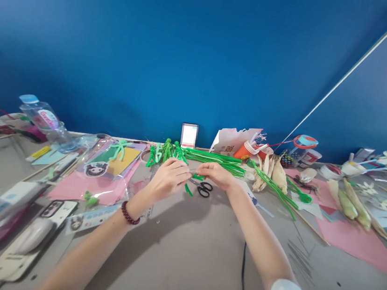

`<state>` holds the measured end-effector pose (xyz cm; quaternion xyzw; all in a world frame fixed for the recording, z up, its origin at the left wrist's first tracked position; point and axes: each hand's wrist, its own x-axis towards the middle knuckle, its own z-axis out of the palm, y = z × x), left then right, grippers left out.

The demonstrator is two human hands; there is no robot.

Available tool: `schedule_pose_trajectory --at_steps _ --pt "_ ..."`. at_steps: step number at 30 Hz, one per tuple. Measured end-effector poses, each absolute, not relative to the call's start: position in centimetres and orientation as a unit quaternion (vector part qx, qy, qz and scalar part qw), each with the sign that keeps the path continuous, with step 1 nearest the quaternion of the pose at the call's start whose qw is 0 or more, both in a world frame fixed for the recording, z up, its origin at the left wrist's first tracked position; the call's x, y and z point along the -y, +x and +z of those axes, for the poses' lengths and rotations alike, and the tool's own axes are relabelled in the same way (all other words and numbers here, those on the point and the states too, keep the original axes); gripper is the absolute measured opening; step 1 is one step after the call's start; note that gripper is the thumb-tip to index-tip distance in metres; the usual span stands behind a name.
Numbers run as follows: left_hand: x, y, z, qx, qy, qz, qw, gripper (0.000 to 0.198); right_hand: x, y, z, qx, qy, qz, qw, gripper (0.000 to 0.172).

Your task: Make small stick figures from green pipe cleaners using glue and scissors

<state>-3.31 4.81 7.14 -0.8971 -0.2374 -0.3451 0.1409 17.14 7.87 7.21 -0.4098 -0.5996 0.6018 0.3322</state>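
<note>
My left hand (171, 178) and my right hand (215, 174) meet over the middle of the table, fingers pinched close together. Between them is a short green pipe cleaner (188, 190), one end dangling below my left fingers; a green bit also shows at my right fingertips. Black-handled scissors (204, 189) lie on the table just under my right hand. Behind the hands rests a bundle of long green pipe cleaners (213, 157). To its left are several twisted green pipe cleaner shapes (167, 150). My fingers partly hide the piece they hold.
At left are a plastic bottle (44, 115), pink sheets (68, 186) under a clear bag, and a phone (59, 209) near a white mouse (35, 234). Dried husks (279, 175), an orange cup (244, 150) and pink paper (357, 245) lie at right. A blue wall (196, 60) rises behind.
</note>
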Motion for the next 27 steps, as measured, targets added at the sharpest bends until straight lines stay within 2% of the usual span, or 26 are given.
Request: schedule_pose_trajectory --at_steps 3,7,9,12,16,20,22,24,27 --pt "-4.4 -3.1 7.4 0.251 -0.878 -0.390 0.116 0.014 -8.1 17.1 6.4 0.502 -0.364 0.711 0.331 0.017" --pt "-4.4 -2.9 7.4 0.302 -0.835 -0.450 0.099 0.011 -7.9 16.0 5.1 0.408 -0.304 0.787 0.349 0.017" --pt "-4.5 -2.9 7.2 0.329 -0.812 -0.472 0.103 0.010 -7.8 15.1 4.6 0.398 -0.289 0.791 0.365 0.015" --pt "-4.7 -3.1 6.8 0.369 -0.784 -0.481 0.129 0.010 -7.3 13.6 4.3 0.413 -0.312 0.738 0.433 0.014" --pt "-5.0 -3.5 6.3 0.400 -0.786 -0.440 0.169 0.013 -5.8 11.8 4.6 0.522 -0.400 0.563 0.501 0.016" --pt "-5.4 -3.7 6.1 0.421 -0.791 -0.418 0.149 0.014 -4.3 11.8 5.7 0.713 -0.429 0.234 0.502 0.016" --pt "-5.7 -3.7 5.9 0.443 -0.786 -0.421 0.092 0.014 -4.1 12.5 6.5 0.770 -0.416 0.070 0.478 0.019" --pt "-6.0 -3.6 5.8 0.459 -0.776 -0.433 -0.001 0.012 -4.3 13.6 7.3 0.802 -0.401 -0.041 0.440 0.023" --pt "-6.4 -3.7 5.9 0.470 -0.740 -0.448 -0.176 0.013 -5.3 15.0 8.1 0.850 -0.365 -0.089 0.369 0.031"
